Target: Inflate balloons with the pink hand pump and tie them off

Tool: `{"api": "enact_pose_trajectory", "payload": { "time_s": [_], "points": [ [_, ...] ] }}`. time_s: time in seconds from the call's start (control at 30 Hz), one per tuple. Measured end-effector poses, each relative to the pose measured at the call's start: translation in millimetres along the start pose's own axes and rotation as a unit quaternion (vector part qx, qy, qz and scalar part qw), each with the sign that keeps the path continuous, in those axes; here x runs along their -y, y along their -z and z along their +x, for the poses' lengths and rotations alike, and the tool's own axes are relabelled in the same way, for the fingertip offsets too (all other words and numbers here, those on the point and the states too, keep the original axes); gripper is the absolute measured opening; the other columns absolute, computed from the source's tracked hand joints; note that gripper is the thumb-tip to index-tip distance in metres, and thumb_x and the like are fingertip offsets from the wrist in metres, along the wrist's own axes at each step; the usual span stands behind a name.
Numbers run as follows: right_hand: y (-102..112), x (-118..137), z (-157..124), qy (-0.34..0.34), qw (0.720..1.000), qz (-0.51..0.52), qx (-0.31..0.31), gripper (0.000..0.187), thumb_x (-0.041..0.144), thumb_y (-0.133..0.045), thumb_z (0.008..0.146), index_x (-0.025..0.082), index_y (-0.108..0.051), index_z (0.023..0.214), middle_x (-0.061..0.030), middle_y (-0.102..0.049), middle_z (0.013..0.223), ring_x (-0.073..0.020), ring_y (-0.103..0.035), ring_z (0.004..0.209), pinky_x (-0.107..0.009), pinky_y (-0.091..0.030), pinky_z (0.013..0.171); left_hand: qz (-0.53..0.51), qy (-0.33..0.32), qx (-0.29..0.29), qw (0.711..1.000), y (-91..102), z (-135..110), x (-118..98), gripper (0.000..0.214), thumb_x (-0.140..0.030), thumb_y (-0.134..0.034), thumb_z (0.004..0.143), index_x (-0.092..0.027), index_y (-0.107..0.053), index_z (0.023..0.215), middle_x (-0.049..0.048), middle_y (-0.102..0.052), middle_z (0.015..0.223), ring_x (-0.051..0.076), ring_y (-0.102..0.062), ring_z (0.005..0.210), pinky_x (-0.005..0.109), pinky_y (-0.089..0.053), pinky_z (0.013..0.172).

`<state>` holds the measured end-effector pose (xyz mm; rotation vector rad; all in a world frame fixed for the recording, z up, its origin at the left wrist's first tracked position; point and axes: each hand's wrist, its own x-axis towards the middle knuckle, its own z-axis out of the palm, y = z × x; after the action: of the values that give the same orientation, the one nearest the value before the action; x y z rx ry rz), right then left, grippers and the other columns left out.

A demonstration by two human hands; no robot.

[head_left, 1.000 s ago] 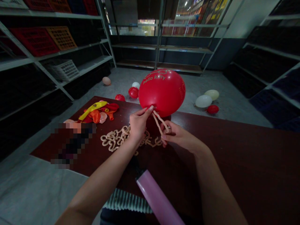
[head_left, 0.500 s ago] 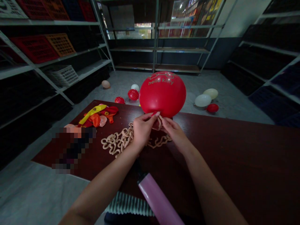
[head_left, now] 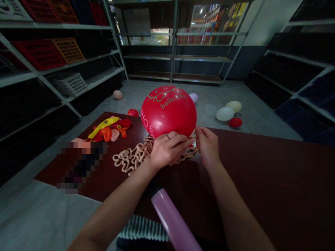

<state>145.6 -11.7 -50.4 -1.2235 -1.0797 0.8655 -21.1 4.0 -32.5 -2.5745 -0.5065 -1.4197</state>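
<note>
A blown-up red balloon [head_left: 169,113] with "hello kitty" print stands over the table, tilted a little to the left. My left hand [head_left: 167,148] is closed under its lower side, fingers curled toward the balloon's neck, which they hide. At the balloon's lower right my right hand [head_left: 208,144] is closed in a pinch on a bit of beige cord. Behind and beside my left hand lies a loose heap of beige cord [head_left: 128,158], its strand running on toward the right hand. Close to me a pink tube-shaped pump [head_left: 172,218] lies slanted below my forearms.
Limp balloons [head_left: 106,130] in yellow, orange and red lie on the dark table [head_left: 267,174] at the left, beside a blurred patch. Several blown-up balloons [head_left: 225,114] rest on the floor. Shelving [head_left: 99,75] with crates [head_left: 39,54] lines the sides.
The red balloon has moved left and down and turned, showing more print. My left hand has rolled over with its back upward. My right hand has shifted right, drawing on the cord.
</note>
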Motion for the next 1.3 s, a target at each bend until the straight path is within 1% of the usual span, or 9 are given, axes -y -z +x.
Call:
{"api": "enact_pose_trajectory", "payload": {
  "time_s": [0.1,0.23,0.37,0.57,0.67,0.8,1.0,1.13,1.3],
  "points": [
    [-1,-6,4,-0.047,0.998,0.034,-0.019,0.033,0.059,-0.063,0.074,0.026,-0.062,0.071,0.0021,-0.058,0.061,-0.0124,-0.049,0.051,-0.027,-0.036,0.045,0.004,-0.044,0.049,0.998,-1.9,2,-5,0.022,-0.018,-0.053,0.095,-0.024,-0.069,0.109,0.0034,-0.073,0.102,0.016,-0.067,0.074,0.029,-0.049,0.053],
    [-2,-10,5,-0.058,0.996,0.049,0.035,0.033,0.058,-0.064,0.074,0.025,-0.06,0.067,0.0041,-0.054,0.055,-0.0105,-0.046,0.045,-0.025,-0.033,0.043,-0.044,-0.075,0.131,0.988,0.4,2,-10,0.024,-0.015,-0.046,0.098,-0.019,-0.063,0.113,0.0052,-0.072,0.111,0.016,-0.069,0.072,0.028,-0.049,0.05],
    [1,-5,3,-0.097,0.991,0.075,0.05,0.032,0.056,-0.067,0.074,0.025,-0.061,0.071,0.0046,-0.055,0.056,-0.0083,-0.042,0.043,-0.024,-0.029,0.041,-0.113,0.013,0.154,0.981,6.1,2,-5,0.022,-0.019,-0.045,0.098,-0.023,-0.059,0.115,0.0055,-0.07,0.114,0.018,-0.069,0.093,0.028,-0.053,0.068],
    [-7,10,-6,-0.117,0.986,0.09,0.074,0.031,0.053,-0.069,0.073,0.023,-0.06,0.072,0.0088,-0.04,0.046,-0.0047,-0.027,0.038,-0.022,-0.015,0.038,-0.054,0.145,0.112,0.982,2.7,1,8,0.019,-0.026,-0.039,0.1,-0.019,-0.057,0.101,0.0064,-0.069,0.083,0.02,-0.066,0.069,0.03,-0.048,0.058],
    [-11,15,-9,-0.102,0.987,0.085,0.089,0.032,0.053,-0.066,0.076,0.022,-0.058,0.07,0.0087,-0.039,0.046,-0.0044,-0.027,0.038,-0.022,-0.015,0.038,-0.053,0.165,0.114,0.978,5.4,2,10,0.015,-0.021,-0.041,0.097,-0.017,-0.052,0.107,0.0067,-0.069,0.088,0.02,-0.067,0.074,0.031,-0.05,0.063],
    [-8,17,-9,-0.107,0.984,0.085,0.114,0.032,0.052,-0.061,0.081,0.022,-0.054,0.07,0.0091,-0.039,0.042,-0.004,-0.025,0.036,-0.022,-0.014,0.038,-0.028,0.119,0.18,0.976,10.6,3,13,0.021,-0.02,-0.047,0.096,-0.017,-0.048,0.117,0.0076,-0.066,0.105,0.019,-0.064,0.091,0.03,-0.053,0.077],
    [-4,17,-10,-0.119,0.977,0.084,0.155,0.029,0.05,-0.058,0.084,0.024,-0.054,0.073,0.0081,-0.044,0.042,-0.0051,-0.03,0.035,-0.022,-0.018,0.038,0.055,0.033,0.206,0.976,9.2,0,22,0.016,-0.021,-0.041,0.101,-0.013,-0.055,0.104,0.0067,-0.062,0.093,0.018,-0.059,0.086,0.029,-0.05,0.074],
    [1,16,-8,-0.11,0.976,0.07,0.175,0.029,0.049,-0.06,0.083,0.023,-0.059,0.071,0.0036,-0.056,0.052,-0.0076,-0.044,0.043,-0.022,-0.032,0.042,-0.041,0.097,0.188,0.976,12.2,-1,20,0.019,-0.028,-0.042,0.101,-0.014,-0.055,0.099,0.0067,-0.062,0.092,0.016,-0.059,0.084,0.027,-0.048,0.075],
    [9,11,-3,-0.094,0.98,0.069,0.161,0.021,0.045,-0.07,0.076,0.024,-0.071,0.078,-0.003,-0.068,0.078,-0.0136,-0.061,0.066,-0.027,-0.046,0.053,-0.237,0.209,0.118,0.941,14.7,4,14,0.013,-0.02,-0.044,0.1,-0.016,-0.055,0.096,0.0034,-0.062,0.088,0.012,-0.059,0.08,0.024,-0.047,0.075]
  ]
}}
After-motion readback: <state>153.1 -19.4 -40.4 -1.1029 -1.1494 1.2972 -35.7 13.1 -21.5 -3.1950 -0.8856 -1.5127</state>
